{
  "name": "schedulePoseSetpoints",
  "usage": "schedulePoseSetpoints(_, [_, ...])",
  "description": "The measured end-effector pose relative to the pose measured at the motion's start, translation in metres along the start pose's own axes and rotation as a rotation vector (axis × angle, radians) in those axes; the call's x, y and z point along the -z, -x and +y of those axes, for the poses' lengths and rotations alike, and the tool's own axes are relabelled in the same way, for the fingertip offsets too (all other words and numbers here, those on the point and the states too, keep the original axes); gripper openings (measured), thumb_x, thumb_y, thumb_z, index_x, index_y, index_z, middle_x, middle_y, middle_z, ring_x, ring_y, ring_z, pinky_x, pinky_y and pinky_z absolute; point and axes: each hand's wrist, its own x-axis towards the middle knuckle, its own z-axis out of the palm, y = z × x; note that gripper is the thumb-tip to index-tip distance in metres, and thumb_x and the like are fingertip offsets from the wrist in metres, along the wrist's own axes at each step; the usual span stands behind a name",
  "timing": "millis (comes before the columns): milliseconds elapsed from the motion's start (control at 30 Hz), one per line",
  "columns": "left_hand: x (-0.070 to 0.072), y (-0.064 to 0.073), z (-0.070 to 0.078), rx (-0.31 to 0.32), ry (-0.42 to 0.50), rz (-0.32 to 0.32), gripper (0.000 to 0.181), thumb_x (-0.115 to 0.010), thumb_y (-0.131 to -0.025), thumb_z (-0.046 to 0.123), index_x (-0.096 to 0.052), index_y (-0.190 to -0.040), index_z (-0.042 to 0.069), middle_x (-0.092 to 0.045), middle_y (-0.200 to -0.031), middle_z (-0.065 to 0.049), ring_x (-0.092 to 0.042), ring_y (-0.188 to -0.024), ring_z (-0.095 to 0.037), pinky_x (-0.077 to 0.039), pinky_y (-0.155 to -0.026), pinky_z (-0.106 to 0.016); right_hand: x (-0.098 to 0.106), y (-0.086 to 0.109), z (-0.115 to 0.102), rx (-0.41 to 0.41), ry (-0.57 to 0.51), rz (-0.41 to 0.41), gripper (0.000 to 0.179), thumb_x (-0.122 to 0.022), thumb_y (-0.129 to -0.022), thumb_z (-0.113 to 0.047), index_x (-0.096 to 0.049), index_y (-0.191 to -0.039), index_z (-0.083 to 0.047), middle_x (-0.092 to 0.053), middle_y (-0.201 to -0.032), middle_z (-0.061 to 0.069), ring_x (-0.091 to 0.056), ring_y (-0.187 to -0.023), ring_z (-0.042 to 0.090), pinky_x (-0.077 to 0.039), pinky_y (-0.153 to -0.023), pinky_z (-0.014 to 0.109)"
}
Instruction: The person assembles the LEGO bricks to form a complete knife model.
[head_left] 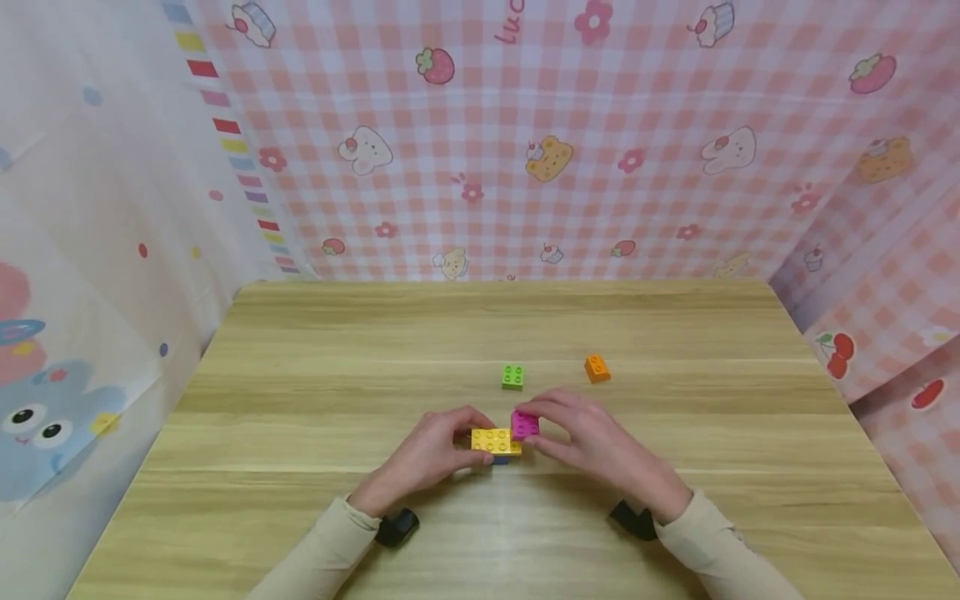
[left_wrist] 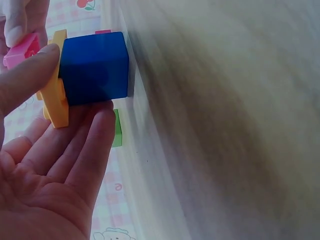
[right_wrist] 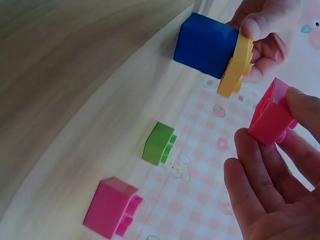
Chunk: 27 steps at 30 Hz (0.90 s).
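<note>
Near the middle of the table, my left hand (head_left: 431,454) grips a flat yellow building brick (head_left: 491,440) joined to a blue block (left_wrist: 95,69). The thumb presses on the yellow brick's edge and the fingers lie along the far side. My right hand (head_left: 592,437) pinches a small pink brick (head_left: 525,425) between thumb and fingers. The pink brick (right_wrist: 272,112) is tilted, with its hollow underside partly showing in the right wrist view. It is held apart from the yellow brick (right_wrist: 236,62), over its right end in the head view.
A green brick (head_left: 513,377) stands just beyond the hands, studs up. Farther right stands an orange brick (head_left: 597,368), which looks pinkish in the right wrist view. The wooden table (head_left: 337,350) ends at a checked cloth (head_left: 480,150) behind.
</note>
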Motion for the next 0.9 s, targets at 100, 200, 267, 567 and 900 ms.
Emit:
schedulePoseSetpoints(100, [0.0,-0.001,0.0,-0.002,0.005,0.0,0.032,-0.084,-0.088,0.021,-0.072,-0.116,0.014,-0.075,-0.111,0.002,-0.069,-0.102,-0.014,-0.056,-0.095,-0.041,-0.003,-0.002,-0.003,-0.029,-0.003,-0.005,0.04,-0.078,-0.095,-0.025,-0.069,-0.131,-0.012,-0.07,-0.126,-0.001,-0.064,-0.118,0.02,-0.052,-0.101,0.05])
schedulePoseSetpoints(200, [0.0,-0.001,-0.001,-0.004,0.009,-0.001,0.032,-0.085,-0.087,0.021,-0.072,-0.115,0.014,-0.075,-0.111,0.003,-0.069,-0.102,-0.014,-0.056,-0.095,-0.04,-0.006,-0.004,-0.006,-0.053,-0.009,-0.012,0.038,-0.078,-0.095,-0.027,-0.069,-0.13,-0.013,-0.071,-0.123,-0.003,-0.064,-0.117,0.019,-0.049,-0.098,0.052])
schedulePoseSetpoints(267, [-0.001,-0.001,-0.002,-0.006,0.009,-0.002,0.032,-0.085,-0.087,0.021,-0.072,-0.115,0.014,-0.075,-0.11,0.003,-0.069,-0.102,-0.014,-0.055,-0.096,-0.04,-0.008,-0.006,-0.007,-0.051,-0.022,-0.011,0.036,-0.079,-0.094,-0.027,-0.07,-0.127,-0.014,-0.071,-0.12,-0.005,-0.064,-0.115,0.016,-0.051,-0.099,0.048])
schedulePoseSetpoints(567, [-0.001,-0.001,-0.005,-0.038,0.034,0.004,0.031,-0.085,-0.088,0.019,-0.072,-0.115,0.01,-0.076,-0.108,0.0,-0.071,-0.101,-0.014,-0.058,-0.092,-0.038,-0.015,-0.014,-0.012,-0.011,-0.057,-0.048,0.032,-0.077,-0.096,-0.022,-0.07,-0.125,-0.012,-0.071,-0.119,-0.004,-0.065,-0.113,0.014,-0.056,-0.098,0.038])
schedulePoseSetpoints(900, [-0.002,-0.002,-0.006,-0.038,0.06,-0.005,0.034,-0.086,-0.086,0.017,-0.071,-0.115,0.008,-0.076,-0.108,-0.003,-0.073,-0.098,-0.014,-0.06,-0.086,-0.03,-0.021,-0.018,-0.014,0.007,0.027,-0.05,0.035,-0.079,-0.094,-0.024,-0.071,-0.124,-0.01,-0.072,-0.121,0.002,-0.067,-0.115,0.018,-0.056,-0.099,0.038])
